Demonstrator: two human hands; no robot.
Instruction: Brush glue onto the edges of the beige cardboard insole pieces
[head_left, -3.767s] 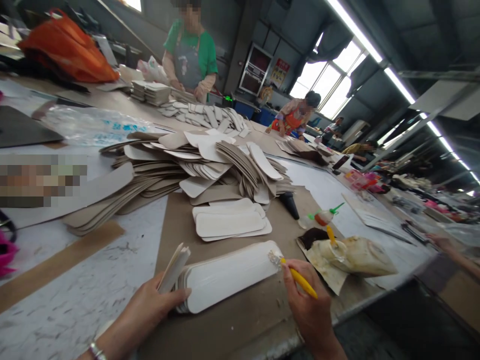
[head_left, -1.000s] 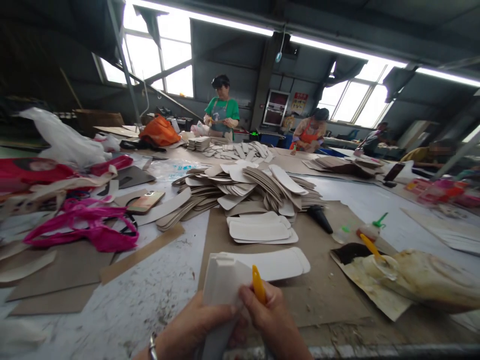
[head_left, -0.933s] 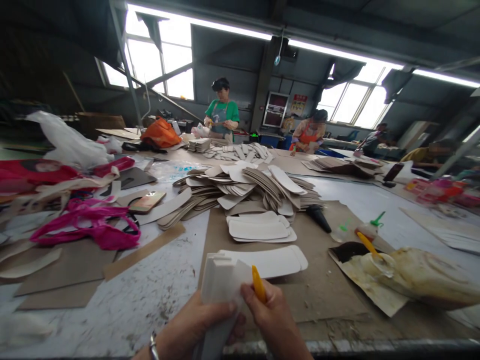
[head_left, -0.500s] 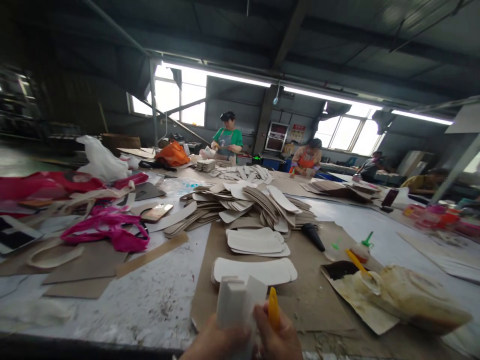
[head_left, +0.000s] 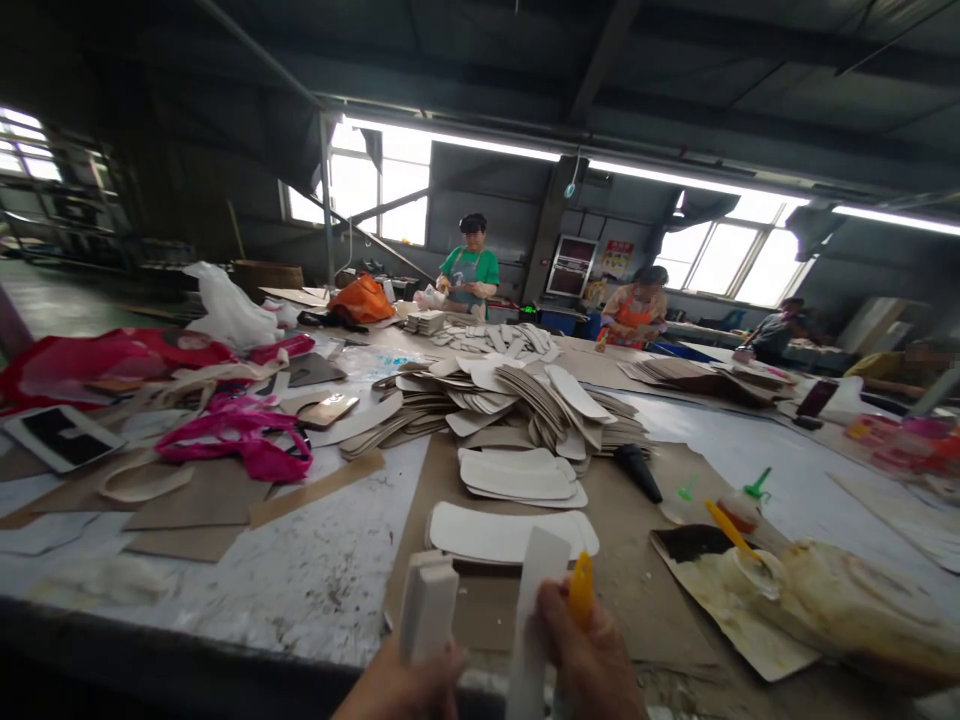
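My left hand (head_left: 412, 680), at the bottom edge, is closed around an upright stack of white cardboard strips (head_left: 429, 600). Just to its right, my right hand (head_left: 596, 660) pinches one white strip (head_left: 538, 590) between thumb and fingers. A yellow-handled tool (head_left: 580, 590) is also in that hand, its working end hidden. Beyond both hands, two short stacks of curved white card pieces, the nearer stack (head_left: 510, 532) and the farther stack (head_left: 525, 474), lie on a brown board (head_left: 480, 600). Behind them spreads a large pile of similar pieces (head_left: 517, 400).
At right lie a stained plastic jug (head_left: 870, 610) with a yellow stick (head_left: 731, 530) in its mouth, a green-tipped bottle (head_left: 746, 503) and a black cone-shaped object (head_left: 637, 472). Pink bags (head_left: 236, 435) and a phone (head_left: 328, 408) are at left. Several co-workers are farther back.
My hands have moved apart. The single strip in my right hand is now separated from the stack in my left. The view has shifted slightly to the left.
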